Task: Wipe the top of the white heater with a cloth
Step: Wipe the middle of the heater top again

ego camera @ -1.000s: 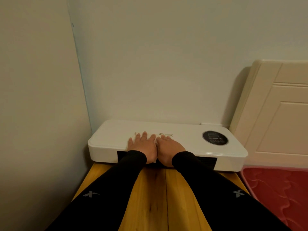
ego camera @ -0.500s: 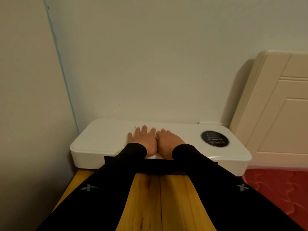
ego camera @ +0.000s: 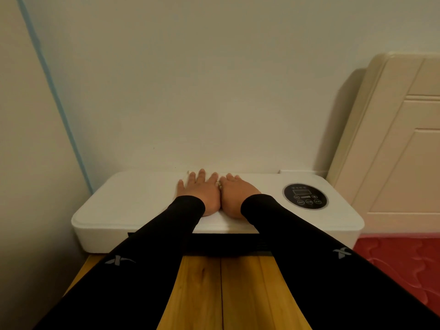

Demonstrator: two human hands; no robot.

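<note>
The white heater (ego camera: 133, 206) lies flat on a wooden surface against the wall, with a round black control panel (ego camera: 305, 196) on its right end. My left hand (ego camera: 199, 191) and my right hand (ego camera: 235, 194) lie side by side, palms down and fingers stretched out, on the middle of its top, reaching to the back edge. Under them is a thin white cloth (ego camera: 214, 221), hard to tell from the heater. Only its near edge and a far corner show. Both palms press it flat.
The heater stands in a corner: a wall right behind it and another on the left. A cream headboard (ego camera: 392, 144) rises on the right above a red bedcover (ego camera: 400, 265). Yellow wooden boards (ego camera: 221, 294) lie in front, between my black sleeves.
Both hands have slid together away from me, from the heater's front edge toward the wall, with the cloth under them. The view has also shifted.
</note>
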